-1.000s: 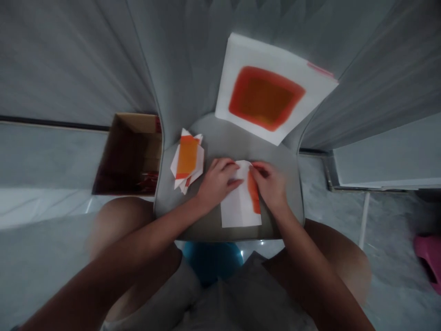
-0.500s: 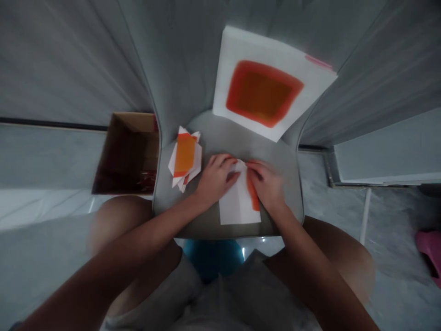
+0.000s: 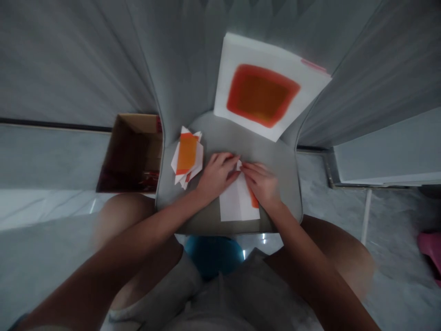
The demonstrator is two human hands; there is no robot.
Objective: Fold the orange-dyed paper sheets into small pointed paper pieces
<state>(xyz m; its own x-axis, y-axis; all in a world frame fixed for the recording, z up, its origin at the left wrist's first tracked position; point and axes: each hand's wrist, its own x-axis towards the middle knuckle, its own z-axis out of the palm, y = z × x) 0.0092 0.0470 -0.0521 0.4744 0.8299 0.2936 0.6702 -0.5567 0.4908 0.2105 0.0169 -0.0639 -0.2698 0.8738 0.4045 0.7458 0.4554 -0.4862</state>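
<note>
A white sheet of paper with an orange-red patch (image 3: 234, 207), creased lengthwise, lies near the front edge of a grey chair seat (image 3: 285, 170). On its upper left part, the fingers of my left hand (image 3: 216, 177) are closed against the paper, the thumb lower than the other fingers. My right hand (image 3: 264, 186) grips the paper's upper right side, its fingertips together at a small folded top corner and covering part of the orange. Left of my hands rests a small pile of folded white-and-orange paper pieces (image 3: 188, 154), touched by neither hand.
A stack of white sheets with an orange-red square (image 3: 263, 94) leans on the chair's backrest. An open cardboard box (image 3: 129, 154) stands on the floor at left. Below the seat is a blue round object (image 3: 213, 255); a pink item (image 3: 430, 248) lies far right.
My right fingertips have shifted slightly left and down over the paper's top corner, where a small white flap now shows. My left hand stays nearly in place. The view has moved slightly.
</note>
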